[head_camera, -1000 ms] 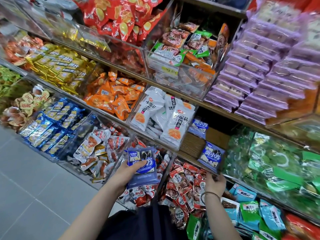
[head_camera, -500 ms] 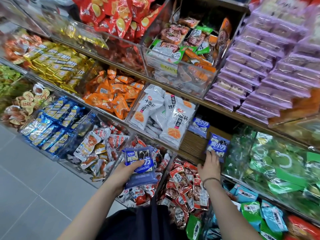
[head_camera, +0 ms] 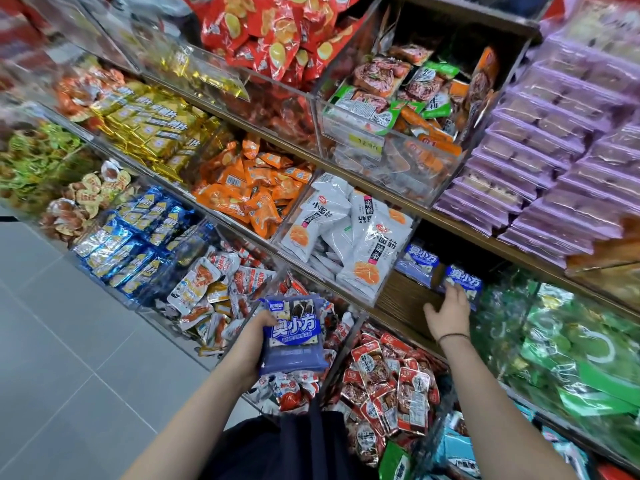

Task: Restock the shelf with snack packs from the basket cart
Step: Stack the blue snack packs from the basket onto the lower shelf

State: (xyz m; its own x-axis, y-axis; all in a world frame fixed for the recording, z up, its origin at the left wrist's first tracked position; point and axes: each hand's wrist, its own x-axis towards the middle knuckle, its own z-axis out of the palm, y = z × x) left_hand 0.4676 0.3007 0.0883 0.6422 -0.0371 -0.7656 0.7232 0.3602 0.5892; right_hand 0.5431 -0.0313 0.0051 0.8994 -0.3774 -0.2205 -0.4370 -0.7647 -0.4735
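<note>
Head view, the only one you have: your left hand (head_camera: 258, 336) grips a stack (head_camera: 294, 336) of blue snack packs, thumb curled over the top pack's left edge. The other fingers are hidden under the stack, and how many packs it holds is hard to tell, since only the top face and a sliver of edges show. The stack hangs in front of a clear bin (head_camera: 346, 344) wall, above the red packs (head_camera: 391, 372).

Your right hand (head_camera: 448, 311) reaches up to the wooden shelf (head_camera: 398, 296). Its thumb is spread wide to the left and its fingers lie stretched onto the lower part of one blue pack (head_camera: 464, 280), touching it without closing round it. The fingertips cover that pack's bottom edge, so you cannot see how it sits on the wood. A thin dark band (head_camera: 453, 337) circles the wrist.

A second pack (head_camera: 417, 259) of the same kind lies just to the left of the first, its left end hidden behind the white packs (head_camera: 349, 237). The back of the shelf gap is dark and unreadable. Green packs (head_camera: 561, 344) fill the space just right of your hand, blurred behind clear plastic.

Dark cloth (head_camera: 304, 445) at the bottom is cut off by the frame edge, as are both forearms. Grey floor (head_camera: 69, 358) shows at lower left.
</note>
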